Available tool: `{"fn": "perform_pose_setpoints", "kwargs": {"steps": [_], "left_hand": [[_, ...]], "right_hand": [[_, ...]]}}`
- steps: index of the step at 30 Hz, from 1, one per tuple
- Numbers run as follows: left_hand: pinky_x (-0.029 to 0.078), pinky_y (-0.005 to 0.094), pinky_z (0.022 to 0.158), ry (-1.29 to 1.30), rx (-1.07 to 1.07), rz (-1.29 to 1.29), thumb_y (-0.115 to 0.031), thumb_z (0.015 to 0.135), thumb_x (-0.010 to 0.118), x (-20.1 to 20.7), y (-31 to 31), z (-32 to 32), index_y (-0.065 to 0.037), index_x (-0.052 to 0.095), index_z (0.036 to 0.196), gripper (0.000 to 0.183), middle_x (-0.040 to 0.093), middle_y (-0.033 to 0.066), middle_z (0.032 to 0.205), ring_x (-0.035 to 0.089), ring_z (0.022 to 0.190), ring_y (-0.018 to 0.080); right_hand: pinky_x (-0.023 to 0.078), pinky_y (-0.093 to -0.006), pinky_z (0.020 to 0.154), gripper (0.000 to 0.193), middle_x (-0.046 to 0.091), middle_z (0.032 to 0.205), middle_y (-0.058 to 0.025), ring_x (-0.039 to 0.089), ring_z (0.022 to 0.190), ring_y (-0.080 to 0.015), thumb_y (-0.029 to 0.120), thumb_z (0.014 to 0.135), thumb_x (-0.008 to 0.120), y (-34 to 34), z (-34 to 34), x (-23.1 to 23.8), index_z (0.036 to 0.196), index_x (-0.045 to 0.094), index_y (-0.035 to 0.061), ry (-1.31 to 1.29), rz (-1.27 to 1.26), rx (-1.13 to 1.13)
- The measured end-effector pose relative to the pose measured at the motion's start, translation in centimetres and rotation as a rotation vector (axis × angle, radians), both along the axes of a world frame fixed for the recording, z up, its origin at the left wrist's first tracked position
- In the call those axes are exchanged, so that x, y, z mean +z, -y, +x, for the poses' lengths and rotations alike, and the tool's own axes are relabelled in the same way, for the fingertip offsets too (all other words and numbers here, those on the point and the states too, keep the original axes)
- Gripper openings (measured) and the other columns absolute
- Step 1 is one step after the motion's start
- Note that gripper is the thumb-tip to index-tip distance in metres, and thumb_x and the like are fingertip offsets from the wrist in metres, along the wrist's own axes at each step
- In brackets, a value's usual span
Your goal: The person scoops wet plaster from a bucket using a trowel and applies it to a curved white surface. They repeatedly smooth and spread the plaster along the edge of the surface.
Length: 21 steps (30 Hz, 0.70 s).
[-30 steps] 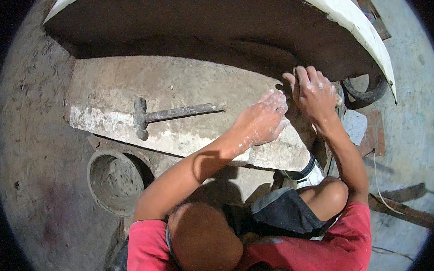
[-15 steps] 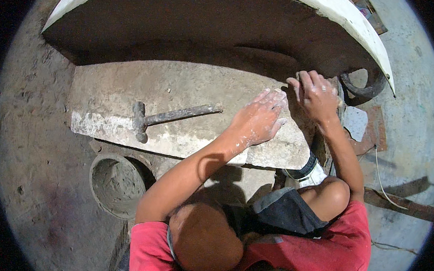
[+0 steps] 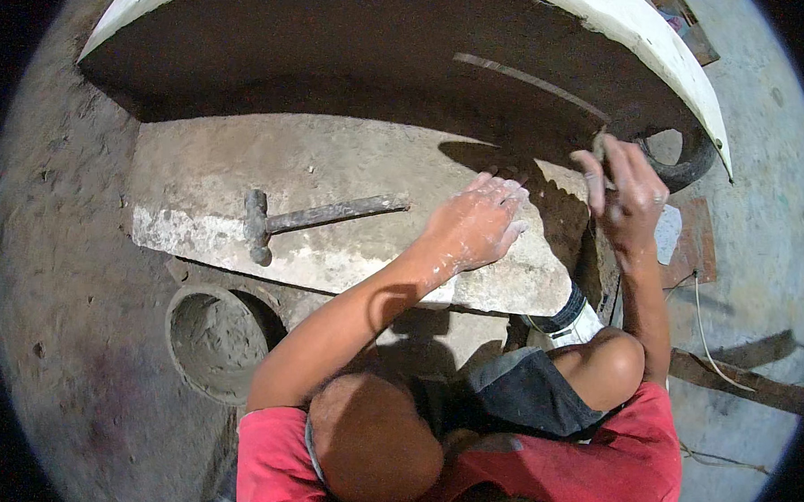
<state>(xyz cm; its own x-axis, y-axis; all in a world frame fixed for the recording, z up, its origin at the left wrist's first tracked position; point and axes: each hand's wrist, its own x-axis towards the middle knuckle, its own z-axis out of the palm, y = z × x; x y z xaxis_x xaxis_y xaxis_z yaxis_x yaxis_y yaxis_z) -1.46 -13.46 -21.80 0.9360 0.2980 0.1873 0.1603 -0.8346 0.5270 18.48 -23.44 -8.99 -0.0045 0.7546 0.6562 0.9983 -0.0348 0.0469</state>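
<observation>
My left hand (image 3: 480, 220) lies flat on the pale concrete slab (image 3: 352, 159), its fingers stretched out and dusted with white powder. My right hand (image 3: 633, 191) is raised above the slab's right end, slightly blurred. Its fingers are closed at the near end of a long thin pale strip (image 3: 526, 79), which slants up and left across the dark face of a large curved panel (image 3: 339, 51). What the strip is made of cannot be made out. A hammer (image 3: 258, 227) with a worn handle lies on the slab, left of my left hand.
A round bucket (image 3: 178, 349) of grey wet mix stands at the slab's near left. A dark ring-shaped object (image 3: 697, 161) and a white flat piece (image 3: 667, 234) are at the right. A pale cord (image 3: 708, 341) crosses the floor there. My bent knee is close to the slab.
My right hand has lifted off the slab's far edge and moved right. The thin strip has come into view with it. My left hand and the hammer stay almost in place.
</observation>
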Motion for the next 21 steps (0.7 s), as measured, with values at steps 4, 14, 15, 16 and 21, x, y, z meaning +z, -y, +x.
{"fn": "perform_pose_setpoints", "kwargs": {"steps": [4,14,15,16,21], "left_hand": [[0.03,0.0487,0.132,0.068,0.004,0.098,-0.035,0.105,0.06,-0.4,0.0,0.0,0.003,0.057,0.149,0.058,0.055,0.0219,0.157,0.049,0.149,0.0371],[0.044,0.0482,0.119,0.292,0.151,-0.061,-0.025,0.103,0.064,0.8,-0.2,-0.6,-0.002,0.068,0.139,0.043,0.07,0.0216,0.134,0.063,0.131,0.0379],[0.048,0.0475,0.114,0.405,0.265,-0.152,-0.023,0.103,0.065,1.3,-0.4,-0.9,-0.003,0.07,0.137,0.04,0.072,0.0211,0.128,0.067,0.124,0.0374],[0.052,0.0468,0.108,0.486,0.382,-0.254,-0.021,0.103,0.065,1.9,-0.5,-1.2,-0.004,0.073,0.134,0.036,0.074,0.0206,0.122,0.07,0.117,0.037],[0.057,0.0417,0.082,0.738,0.884,-0.342,-0.02,0.097,0.075,4.8,-4.8,1.5,0.001,0.076,0.121,0.031,0.073,0.0155,0.103,0.073,0.088,0.0276]], "right_hand": [[0.058,-0.0421,0.066,0.035,0.073,0.094,-0.0141,0.073,0.077,-0.0337,0.025,0.089,0.086,0.2,-0.6,-2.9,0.115,0.076,0.0034,0.086,-0.188,-0.051],[0.056,-0.0443,0.062,0.033,0.069,0.087,-0.0127,0.071,0.072,-0.0337,0.037,0.093,0.082,0.9,0.6,-2.0,0.107,0.076,0.007,-0.008,-0.135,-0.146],[0.056,-0.043,0.062,0.03,0.07,0.086,-0.0134,0.071,0.07,-0.0332,0.032,0.093,0.084,1.3,0.7,-1.7,0.106,0.077,0.0055,-0.01,-0.098,-0.135],[0.056,-0.0424,0.063,0.029,0.071,0.087,-0.0136,0.071,0.071,-0.0329,0.03,0.093,0.084,1.6,0.9,-1.4,0.106,0.077,0.0048,-0.038,-0.07,-0.126],[0.056,-0.04,0.065,0.027,0.074,0.091,-0.0152,0.072,0.073,-0.0332,0.02,0.091,0.085,3.0,1.0,-0.6,0.107,0.076,0.001,-0.1,0.01,-0.1]]}}
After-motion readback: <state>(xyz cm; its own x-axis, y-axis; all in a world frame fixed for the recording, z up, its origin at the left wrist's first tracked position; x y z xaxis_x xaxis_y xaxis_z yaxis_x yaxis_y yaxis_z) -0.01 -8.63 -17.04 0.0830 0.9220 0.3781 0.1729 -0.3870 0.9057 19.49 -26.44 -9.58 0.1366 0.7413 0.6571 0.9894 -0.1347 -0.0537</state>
